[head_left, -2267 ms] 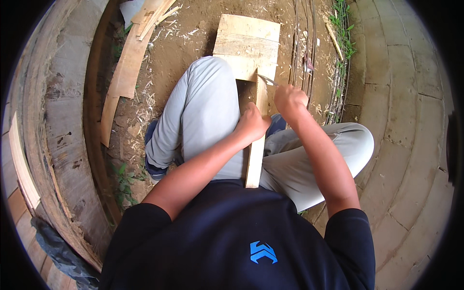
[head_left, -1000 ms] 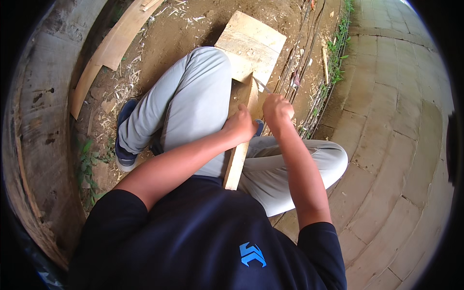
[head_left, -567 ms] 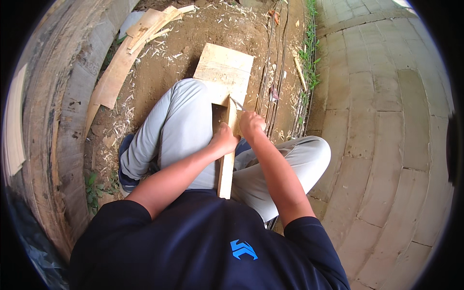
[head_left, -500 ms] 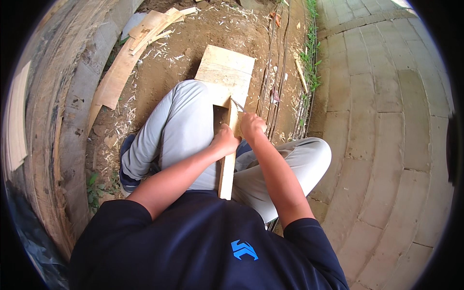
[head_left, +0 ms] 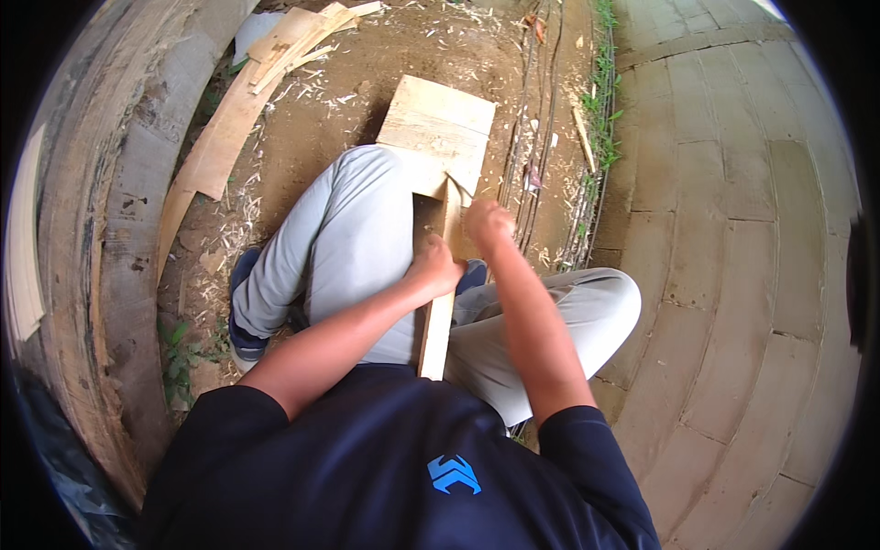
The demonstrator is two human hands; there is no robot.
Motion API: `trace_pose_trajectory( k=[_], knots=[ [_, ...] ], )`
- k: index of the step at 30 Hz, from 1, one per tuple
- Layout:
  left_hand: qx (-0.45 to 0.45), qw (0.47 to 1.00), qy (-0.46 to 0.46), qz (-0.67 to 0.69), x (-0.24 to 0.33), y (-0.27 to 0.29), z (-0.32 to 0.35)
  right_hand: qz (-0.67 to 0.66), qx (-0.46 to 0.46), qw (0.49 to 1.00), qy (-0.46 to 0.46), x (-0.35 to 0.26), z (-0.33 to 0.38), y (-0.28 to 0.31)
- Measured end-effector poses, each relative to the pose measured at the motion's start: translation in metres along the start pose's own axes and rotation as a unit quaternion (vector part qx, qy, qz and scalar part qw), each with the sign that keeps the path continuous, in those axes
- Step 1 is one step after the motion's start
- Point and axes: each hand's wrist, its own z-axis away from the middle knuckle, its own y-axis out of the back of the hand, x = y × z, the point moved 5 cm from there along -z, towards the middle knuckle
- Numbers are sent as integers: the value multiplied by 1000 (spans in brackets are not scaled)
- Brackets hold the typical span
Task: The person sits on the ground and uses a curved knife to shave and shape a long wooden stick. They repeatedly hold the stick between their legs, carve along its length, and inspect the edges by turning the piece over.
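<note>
A long, pale wooden strip (head_left: 437, 332) runs from my waist between my legs to a wide wooden block (head_left: 440, 115), its far end resting against the block's near edge. Closed around the middle of the strip is my left hand (head_left: 434, 268). My right hand (head_left: 489, 225), just beyond and to the right, is closed on a tool with a thin dark blade (head_left: 461, 190) that looks like a knife; its handle is hidden in the fist. The blade slants toward the far end of the strip, and I cannot tell whether it touches the wood.
Thick weathered timber (head_left: 137, 211) curves along the left. Thin wooden offcuts (head_left: 225, 137) lie beside it on dirt scattered with shavings. Dark rods (head_left: 532, 119) and green weeds (head_left: 603, 82) line the edge of the paved floor (head_left: 724, 275) on the right.
My right hand and the blade have shifted slightly to the right relative to the strip. My left hand keeps its hold on the strip. The whole view has shifted a little.
</note>
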Motion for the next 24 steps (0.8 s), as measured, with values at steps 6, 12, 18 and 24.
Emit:
trace_pose_trajectory(
  k=[6, 12, 18, 24],
  knots=[
    [-2, 999, 15, 47, 0, 11, 4, -129, -47, 990, -31, 32, 10, 31],
    [26, 998, 5, 49, -9, 1, -4, -143, -19, 989, 37, 44, 9, 49],
    [-5, 998, 14, 54, 0, 6, 0, -172, -18, 984, 36, 60, -11, 10],
    [11, 998, 12, 52, -8, 3, -4, -164, -21, 985, 59, 36, 9, 19]
  ],
)
